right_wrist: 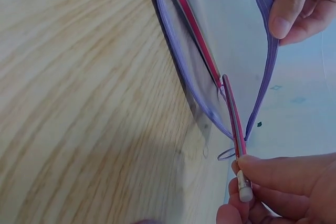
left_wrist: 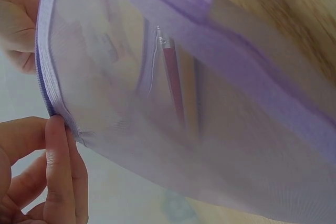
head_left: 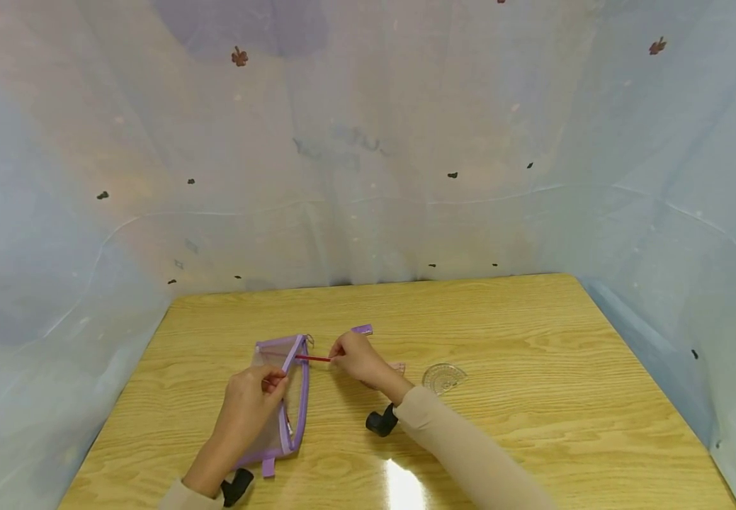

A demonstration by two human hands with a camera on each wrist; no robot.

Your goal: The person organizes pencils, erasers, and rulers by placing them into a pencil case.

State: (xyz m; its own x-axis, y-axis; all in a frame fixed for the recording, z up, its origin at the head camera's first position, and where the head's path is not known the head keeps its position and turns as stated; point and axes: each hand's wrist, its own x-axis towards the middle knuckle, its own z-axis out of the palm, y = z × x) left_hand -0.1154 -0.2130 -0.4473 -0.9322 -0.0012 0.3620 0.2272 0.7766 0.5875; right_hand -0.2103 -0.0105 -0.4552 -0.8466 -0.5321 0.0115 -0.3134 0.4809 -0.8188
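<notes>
A purple mesh pencil case (head_left: 264, 414) lies on the table with its zipped mouth spread apart. My left hand (head_left: 249, 397) pinches the edge of that mouth between thumb and fingers, lifting it. In my right hand (head_left: 358, 356) a red striped pencil (right_wrist: 234, 116) is pinched near its white eraser end. The pencil's other end reaches through the opening of the case. Inside, a second red pencil (right_wrist: 193, 27) shows beside the case wall. Through the mesh in the left wrist view, the pencil inside (left_wrist: 173, 74) also appears, beside a tan strip.
A clear protractor (head_left: 443, 378) lies right of the right forearm. A pink item (head_left: 398, 367) is partly hidden beneath that arm. Beyond the right hand sits a small purple item (head_left: 363, 329). Patterned curtains (head_left: 368, 142) hang behind and beside the wooden table (head_left: 533, 425).
</notes>
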